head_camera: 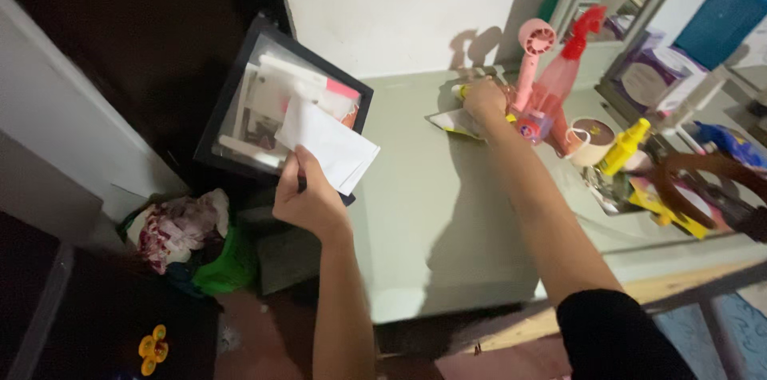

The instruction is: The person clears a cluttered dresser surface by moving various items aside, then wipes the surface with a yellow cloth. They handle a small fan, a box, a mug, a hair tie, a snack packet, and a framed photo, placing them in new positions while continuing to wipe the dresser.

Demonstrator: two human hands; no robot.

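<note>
Over the left edge of the grey-green bench (431, 212), the left hand (307, 200) is clamped on a folded white paper (329, 142), thumb and fingers pinching its lower edge. This paper is plain and creased, held above a black tray (232, 100) whose contents are hard to make out. Farther back, the right hand (483, 99) is curled on a small yellow-edged card (453, 124); what its fingers grip is hidden. Just beside it stand a pink spray bottle (559, 76) and a pink fan (534, 40).
</note>
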